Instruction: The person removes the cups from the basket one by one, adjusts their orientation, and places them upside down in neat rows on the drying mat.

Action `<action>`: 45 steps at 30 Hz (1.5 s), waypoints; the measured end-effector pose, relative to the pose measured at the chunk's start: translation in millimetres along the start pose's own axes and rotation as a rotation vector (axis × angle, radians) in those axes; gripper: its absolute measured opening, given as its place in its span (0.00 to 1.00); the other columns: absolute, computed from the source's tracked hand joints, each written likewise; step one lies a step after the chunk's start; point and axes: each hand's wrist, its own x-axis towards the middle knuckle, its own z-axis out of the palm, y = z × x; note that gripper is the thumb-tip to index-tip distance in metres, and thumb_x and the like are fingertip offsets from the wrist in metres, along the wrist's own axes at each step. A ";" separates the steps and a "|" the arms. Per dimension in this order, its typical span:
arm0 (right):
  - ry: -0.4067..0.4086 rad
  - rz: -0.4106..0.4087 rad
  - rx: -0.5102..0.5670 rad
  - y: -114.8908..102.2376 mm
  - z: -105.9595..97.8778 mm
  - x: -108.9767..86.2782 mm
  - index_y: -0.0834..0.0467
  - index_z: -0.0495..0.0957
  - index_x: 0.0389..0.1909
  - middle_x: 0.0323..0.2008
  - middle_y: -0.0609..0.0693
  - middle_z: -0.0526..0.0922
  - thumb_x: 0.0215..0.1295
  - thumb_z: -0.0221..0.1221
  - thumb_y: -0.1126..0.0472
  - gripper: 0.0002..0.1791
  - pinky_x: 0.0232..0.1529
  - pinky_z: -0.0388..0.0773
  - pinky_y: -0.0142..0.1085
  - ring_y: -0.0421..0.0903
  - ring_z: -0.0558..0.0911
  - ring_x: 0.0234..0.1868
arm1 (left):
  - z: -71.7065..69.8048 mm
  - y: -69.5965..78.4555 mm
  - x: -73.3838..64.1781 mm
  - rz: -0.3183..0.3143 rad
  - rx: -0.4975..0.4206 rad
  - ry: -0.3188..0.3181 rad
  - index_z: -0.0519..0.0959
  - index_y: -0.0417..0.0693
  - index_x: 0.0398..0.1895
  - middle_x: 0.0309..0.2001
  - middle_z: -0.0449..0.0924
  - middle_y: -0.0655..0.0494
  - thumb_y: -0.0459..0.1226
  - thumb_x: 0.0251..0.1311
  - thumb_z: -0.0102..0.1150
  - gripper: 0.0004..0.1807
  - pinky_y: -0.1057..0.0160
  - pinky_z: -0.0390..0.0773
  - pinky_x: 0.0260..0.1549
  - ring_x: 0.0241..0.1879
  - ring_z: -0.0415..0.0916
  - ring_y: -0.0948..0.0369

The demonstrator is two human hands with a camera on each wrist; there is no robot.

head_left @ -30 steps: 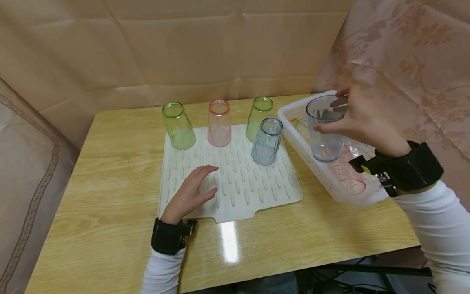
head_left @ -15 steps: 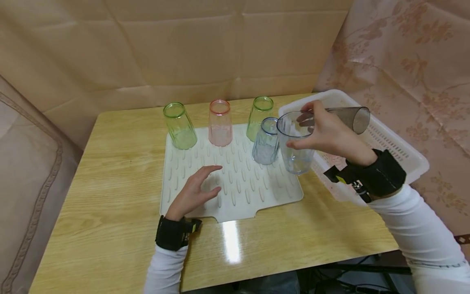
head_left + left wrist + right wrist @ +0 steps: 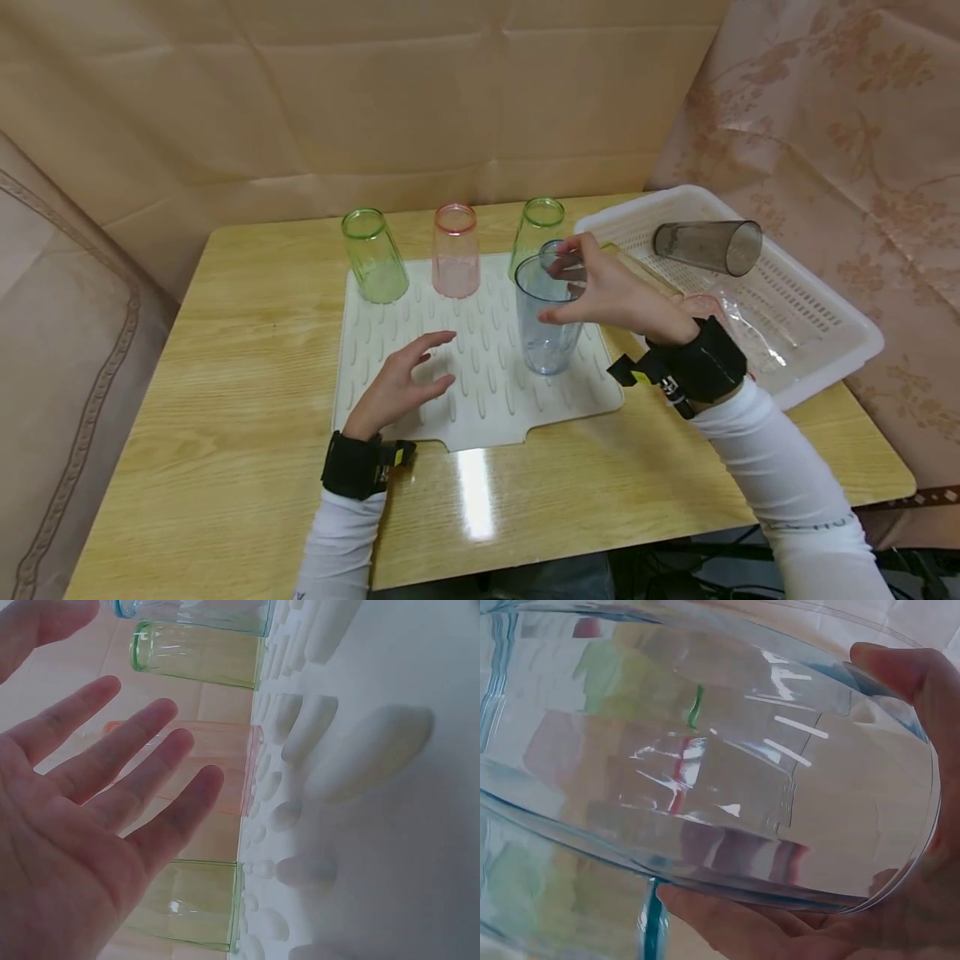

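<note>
My right hand (image 3: 615,292) grips a large clear bluish glass (image 3: 551,342), its wide rim up, thumb on the near side and fingers on the far side. The glass is over the right part of a white ridged drying mat (image 3: 465,417). It mostly hides a small blue tumbler (image 3: 553,247) behind it. In the right wrist view the glass (image 3: 727,772) spans most of the picture. My left hand (image 3: 397,387) hovers over the mat's front left with fingers spread, holding nothing. Upside down along the mat's back stand a green tumbler (image 3: 375,267), a pink tumbler (image 3: 456,262) and another green tumbler (image 3: 536,229).
Right of the mat, a white plastic basket (image 3: 847,350) holds a grey tumbler (image 3: 708,247) lying on its side, along with pink, yellow and clear pieces partly hidden by my right arm. Cloth (image 3: 375,108) hangs behind the wooden table (image 3: 225,400).
My right hand has carried the clear glass leftward from above the basket to over the mat. The grey tumbler in the basket has come into view. My left hand has barely moved.
</note>
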 end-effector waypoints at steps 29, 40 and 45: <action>-0.112 -0.099 0.173 -15.7 75.8 42.9 0.65 0.54 0.58 0.55 0.59 0.69 0.46 0.72 0.70 0.43 0.64 0.64 0.40 0.53 0.69 0.62 | 7.5 -0.6 10.6 -0.136 -0.274 0.032 0.53 0.49 0.74 0.67 0.64 0.49 0.31 0.49 0.74 0.51 0.47 0.61 0.62 0.65 0.62 0.52; -0.109 -0.141 0.183 -9.1 78.3 42.5 0.62 0.54 0.58 0.58 0.59 0.66 0.47 0.73 0.67 0.42 0.66 0.60 0.40 0.53 0.65 0.66 | 2.6 -3.1 9.6 -0.099 -0.203 0.055 0.57 0.49 0.70 0.61 0.70 0.48 0.33 0.49 0.74 0.47 0.48 0.70 0.56 0.57 0.70 0.53; -0.094 -0.212 0.000 -3.3 74.3 40.5 0.63 0.54 0.61 0.61 0.61 0.64 0.43 0.75 0.64 0.48 0.66 0.58 0.44 0.53 0.62 0.67 | -4.5 -5.3 8.1 -0.068 -0.100 0.086 0.60 0.44 0.67 0.57 0.72 0.41 0.32 0.48 0.73 0.43 0.47 0.73 0.51 0.53 0.72 0.49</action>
